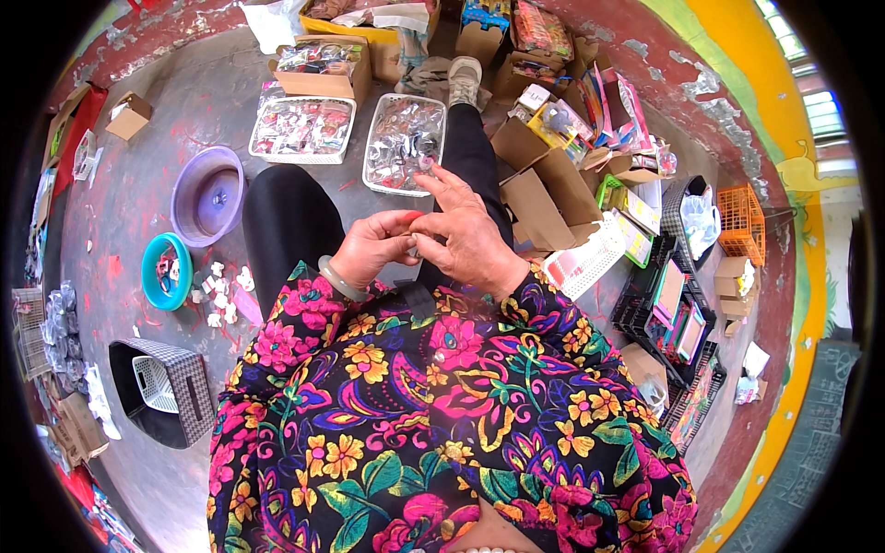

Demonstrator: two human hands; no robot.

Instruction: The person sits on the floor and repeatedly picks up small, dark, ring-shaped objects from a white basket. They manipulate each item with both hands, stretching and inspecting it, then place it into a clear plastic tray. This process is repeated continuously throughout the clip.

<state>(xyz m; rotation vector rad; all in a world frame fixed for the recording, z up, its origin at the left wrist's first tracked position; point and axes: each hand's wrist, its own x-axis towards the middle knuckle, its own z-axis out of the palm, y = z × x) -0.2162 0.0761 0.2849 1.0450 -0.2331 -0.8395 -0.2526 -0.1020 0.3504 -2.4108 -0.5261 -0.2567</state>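
My left hand point(369, 249), with a pale bangle point(341, 279) at its wrist, meets my right hand point(468, 230) in front of my lap. Thumbs and forefingers of both pinch together around something small that the fingers hide. A small red spot shows at the left forefinger's tip; I cannot tell what it is. The other right fingers stretch forward, over the near edge of a white basket point(371, 147) filled with small clear-wrapped pieces. Left of it stands a similar white basket point(255, 147), also full of small packets.
To the left are a purple basin point(180, 205), a teal basin point(147, 276), white scraps point(218, 300) and a checked bin point(194, 396) on its side. Open cardboard boxes point(539, 212), black crates point(636, 300) and an orange crate point(742, 221) crowd the right. A filled carton point(318, 85) stands ahead.
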